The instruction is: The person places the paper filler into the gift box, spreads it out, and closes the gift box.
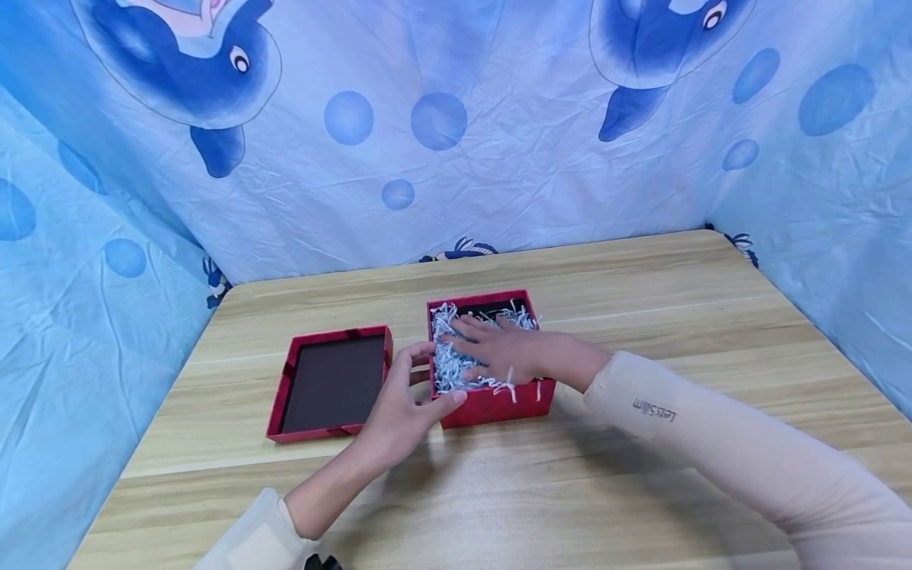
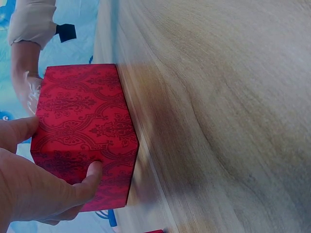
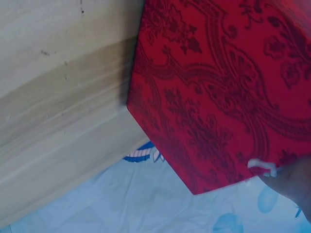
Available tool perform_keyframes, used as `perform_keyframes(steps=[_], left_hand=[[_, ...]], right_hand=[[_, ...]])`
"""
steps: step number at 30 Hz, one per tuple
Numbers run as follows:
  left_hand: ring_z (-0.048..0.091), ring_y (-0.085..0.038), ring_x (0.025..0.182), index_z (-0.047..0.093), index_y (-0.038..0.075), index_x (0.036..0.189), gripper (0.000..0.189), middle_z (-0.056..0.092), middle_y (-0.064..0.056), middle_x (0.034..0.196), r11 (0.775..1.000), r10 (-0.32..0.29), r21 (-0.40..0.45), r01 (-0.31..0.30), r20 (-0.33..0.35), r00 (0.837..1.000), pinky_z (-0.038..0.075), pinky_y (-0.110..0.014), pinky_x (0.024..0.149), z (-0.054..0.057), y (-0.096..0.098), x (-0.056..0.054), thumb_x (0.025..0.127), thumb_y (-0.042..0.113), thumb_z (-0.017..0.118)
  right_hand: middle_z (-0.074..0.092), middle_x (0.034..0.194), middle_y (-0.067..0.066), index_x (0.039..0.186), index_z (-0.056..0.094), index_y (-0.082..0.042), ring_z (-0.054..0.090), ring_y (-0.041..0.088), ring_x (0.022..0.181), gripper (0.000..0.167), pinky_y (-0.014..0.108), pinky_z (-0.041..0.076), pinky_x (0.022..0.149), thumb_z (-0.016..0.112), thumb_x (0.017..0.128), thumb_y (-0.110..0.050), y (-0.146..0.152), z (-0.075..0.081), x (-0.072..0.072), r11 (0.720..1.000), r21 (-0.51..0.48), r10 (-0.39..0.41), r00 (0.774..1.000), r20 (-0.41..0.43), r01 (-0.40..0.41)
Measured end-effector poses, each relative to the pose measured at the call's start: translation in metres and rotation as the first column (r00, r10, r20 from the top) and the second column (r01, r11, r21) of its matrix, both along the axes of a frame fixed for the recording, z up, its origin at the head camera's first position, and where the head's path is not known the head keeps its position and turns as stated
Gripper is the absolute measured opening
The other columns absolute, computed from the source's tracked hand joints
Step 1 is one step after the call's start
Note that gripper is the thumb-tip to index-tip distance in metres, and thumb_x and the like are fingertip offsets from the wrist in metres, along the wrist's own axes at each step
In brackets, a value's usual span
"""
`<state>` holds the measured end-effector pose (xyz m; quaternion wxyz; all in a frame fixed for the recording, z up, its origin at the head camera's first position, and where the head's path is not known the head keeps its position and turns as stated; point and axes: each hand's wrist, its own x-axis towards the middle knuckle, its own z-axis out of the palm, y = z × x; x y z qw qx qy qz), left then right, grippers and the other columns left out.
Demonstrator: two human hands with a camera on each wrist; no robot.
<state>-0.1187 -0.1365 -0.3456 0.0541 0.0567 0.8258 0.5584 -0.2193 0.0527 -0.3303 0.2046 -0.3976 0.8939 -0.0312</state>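
Note:
A red box (image 1: 496, 410) with a dark damask pattern stands uncovered on the table, filled with pale blue shredded paper (image 1: 446, 366). My left hand (image 1: 399, 408) holds the box at its near left corner, thumb on the front and fingers along the left side. In the left wrist view the patterned walls of the box (image 2: 80, 109) show between thumb and fingers. Over the filling lies my right hand (image 1: 513, 352), palm down with fingers spread, pressing on the shreds. Some strands hang over the front rim. The right wrist view mostly shows the box's outer wall (image 3: 209, 92).
Left of the box, a matching red lid (image 1: 333, 386) lies with its dark inside facing up. Both stand on a wood-grain table (image 1: 677, 309). Behind and at the sides hangs a blue cloth (image 1: 484, 198) printed with dolphins and bubbles.

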Motion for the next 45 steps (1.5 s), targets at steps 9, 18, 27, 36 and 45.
perform_keyframes(steps=[9, 18, 27, 36, 45], left_hand=[[0.041, -0.029, 0.13, 0.031, 0.017, 0.143, 0.076, 0.036, -0.006, 0.145, 1.0, 0.01, -0.008, -0.01, -0.006, 1.0, 0.045, -0.046, 0.1, 0.002, 0.002, 0.0, 0.083, 0.027, 0.076], [0.04, -0.029, 0.131, 0.031, 0.017, 0.144, 0.076, 0.035, -0.006, 0.145, 1.0, 0.006, 0.0, -0.006, -0.003, 1.0, 0.044, -0.047, 0.1, 0.001, 0.002, -0.002, 0.084, 0.026, 0.076], [0.04, -0.029, 0.131, 0.03, 0.016, 0.144, 0.077, 0.034, -0.006, 0.146, 1.0, -0.003, 0.007, 0.003, 0.003, 1.0, 0.043, -0.047, 0.102, 0.001, 0.001, -0.002, 0.084, 0.026, 0.076], [0.039, -0.029, 0.131, 0.03, 0.018, 0.144, 0.076, 0.035, -0.004, 0.145, 1.0, 0.001, -0.007, -0.001, 0.002, 1.0, 0.042, -0.048, 0.102, 0.002, 0.001, -0.001, 0.084, 0.028, 0.076], [0.04, -0.029, 0.131, 0.03, 0.018, 0.144, 0.076, 0.035, -0.005, 0.145, 1.0, 0.004, -0.014, -0.004, 0.007, 1.0, 0.045, -0.046, 0.1, 0.002, 0.001, -0.001, 0.084, 0.027, 0.076]], right_hand=[[0.002, 0.162, -0.001, 0.155, 0.017, -0.025, -0.006, 0.021, 0.148, 0.064, 0.057, 0.006, 0.115, 0.043, 0.1, -0.045, -0.003, -0.004, -0.004, 0.998, 0.065, -0.004, 0.996, 0.091, -0.002], [0.002, 0.162, -0.003, 0.154, 0.016, -0.027, -0.003, 0.023, 0.148, 0.067, 0.057, 0.01, 0.115, 0.047, 0.098, -0.046, -0.002, 0.002, -0.003, 1.0, 0.01, -0.014, 0.999, 0.049, 0.013], [0.006, 0.162, -0.002, 0.154, 0.022, -0.026, 0.0, 0.021, 0.148, 0.066, 0.056, 0.009, 0.115, 0.051, 0.097, -0.044, 0.014, 0.025, 0.002, 0.991, -0.125, -0.053, 0.999, 0.012, 0.054], [0.005, 0.162, -0.002, 0.154, 0.022, -0.025, 0.0, 0.02, 0.148, 0.066, 0.058, 0.007, 0.115, 0.049, 0.097, -0.048, 0.035, 0.041, 0.014, 0.973, -0.225, -0.052, 0.999, 0.015, 0.055], [0.008, 0.162, -0.002, 0.154, 0.018, -0.031, 0.004, 0.024, 0.148, 0.077, 0.058, 0.006, 0.115, 0.058, 0.091, -0.051, 0.045, 0.042, 0.026, 0.978, -0.197, -0.063, 0.998, 0.011, 0.064]])
